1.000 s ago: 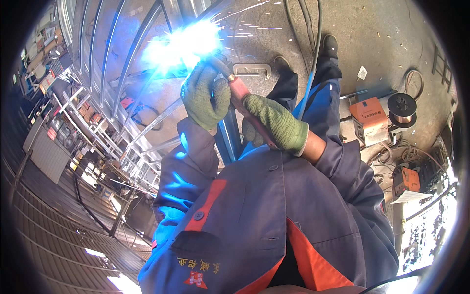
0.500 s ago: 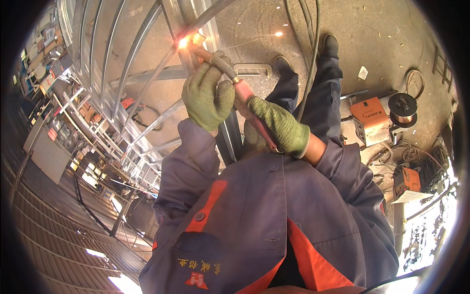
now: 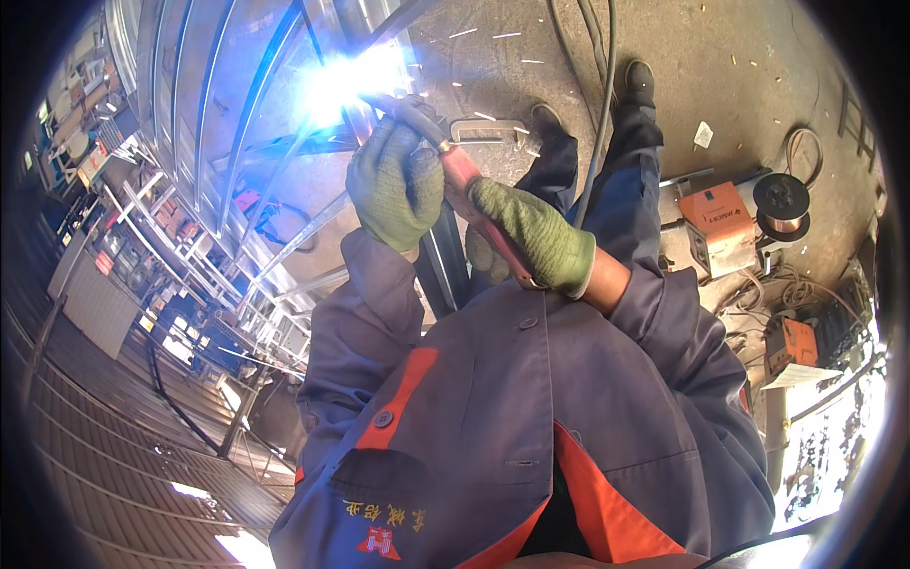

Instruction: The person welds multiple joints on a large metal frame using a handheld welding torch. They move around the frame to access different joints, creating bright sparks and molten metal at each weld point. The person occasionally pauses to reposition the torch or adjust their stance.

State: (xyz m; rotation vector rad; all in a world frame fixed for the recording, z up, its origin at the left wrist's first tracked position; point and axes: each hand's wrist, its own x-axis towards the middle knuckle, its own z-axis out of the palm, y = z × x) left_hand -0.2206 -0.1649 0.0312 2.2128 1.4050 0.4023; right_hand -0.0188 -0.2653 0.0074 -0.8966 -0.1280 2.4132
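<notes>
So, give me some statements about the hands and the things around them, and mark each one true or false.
1. The right hand grips the red-handled torch. True.
2. The left hand is nearer the bright glare than the right hand is. True.
3. Both hands are bare. False: they wear green gloves.
4. A black wire spool stands beside an orange machine. True.
5. The torch points away from the glare. False: it points toward it.

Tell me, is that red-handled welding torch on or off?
On. The welding torch, gripped in the right hand, has a dazzling blue-white glare at its tip, with bright sparks off to the right.
</notes>
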